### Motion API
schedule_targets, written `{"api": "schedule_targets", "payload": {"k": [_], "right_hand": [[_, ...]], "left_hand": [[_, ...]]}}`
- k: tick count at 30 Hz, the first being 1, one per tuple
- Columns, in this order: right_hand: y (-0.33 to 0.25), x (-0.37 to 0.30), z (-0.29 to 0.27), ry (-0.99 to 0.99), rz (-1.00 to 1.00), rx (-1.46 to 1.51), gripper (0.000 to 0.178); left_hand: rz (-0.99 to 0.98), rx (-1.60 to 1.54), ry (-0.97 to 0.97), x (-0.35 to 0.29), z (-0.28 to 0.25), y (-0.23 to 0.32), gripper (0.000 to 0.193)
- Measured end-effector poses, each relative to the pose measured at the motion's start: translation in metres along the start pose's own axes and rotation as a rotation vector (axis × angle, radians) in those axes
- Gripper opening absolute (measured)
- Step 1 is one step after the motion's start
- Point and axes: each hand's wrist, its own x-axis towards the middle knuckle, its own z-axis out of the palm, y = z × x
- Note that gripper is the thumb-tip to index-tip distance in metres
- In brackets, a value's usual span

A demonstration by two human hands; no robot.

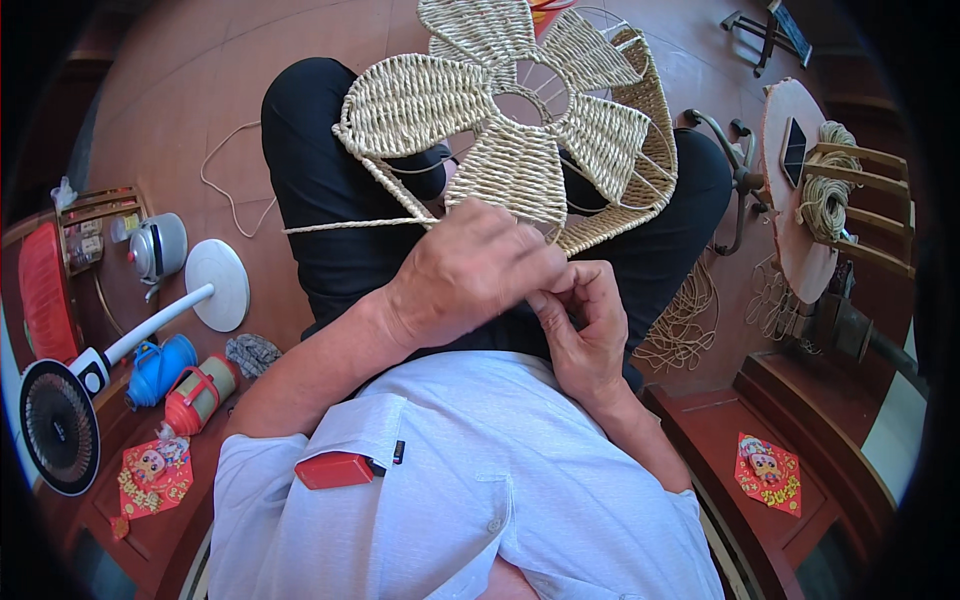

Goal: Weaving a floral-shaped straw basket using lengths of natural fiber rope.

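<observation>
Across my knees lies a flower-shaped basket (505, 180) woven from pale twisted straw cord. Its broad petals spread around an open ring in the middle, and bare wire frame shows between some of them. My left hand (480, 262) is closed at the basket's near edge, over the lower petal, its fingertips meeting my right hand. Thumb and fingers of my right hand (585, 325) are pinched together just below that edge. What either hand grips is hidden or too thin to make out. A loose cord end (350, 226) sticks out leftward from the rim beside my left hand.
Coils of cord (825, 207) hang on a wooden stool right of a round board (790, 240) carrying a dark phone. More cord (685, 320) lies tangled on the floor. To the left are a fan (60, 425), a kettle (158, 247) and two thermos flasks (200, 393).
</observation>
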Motion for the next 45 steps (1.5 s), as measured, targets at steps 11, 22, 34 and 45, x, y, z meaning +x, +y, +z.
{"api": "schedule_targets", "payload": {"k": [11,22,34,45], "right_hand": [[-0.021,0.023,0.015,0.010,-0.267,-0.395,0.020],[-0.029,0.039,0.019,-0.031,-0.300,-0.752,0.014],[-0.030,0.058,0.021,-0.177,0.023,-0.833,0.028],[-0.019,0.053,0.015,-0.171,-0.008,-0.657,0.029]], "left_hand": [[-0.390,-0.172,0.156,-0.018,-0.021,0.006,0.027],[-0.420,-0.031,-0.090,-0.016,-0.013,0.007,0.078],[-0.503,-0.083,-0.151,-0.010,-0.006,0.010,0.086],[-0.425,-0.087,-0.127,-0.012,-0.002,0.000,0.074]]}}
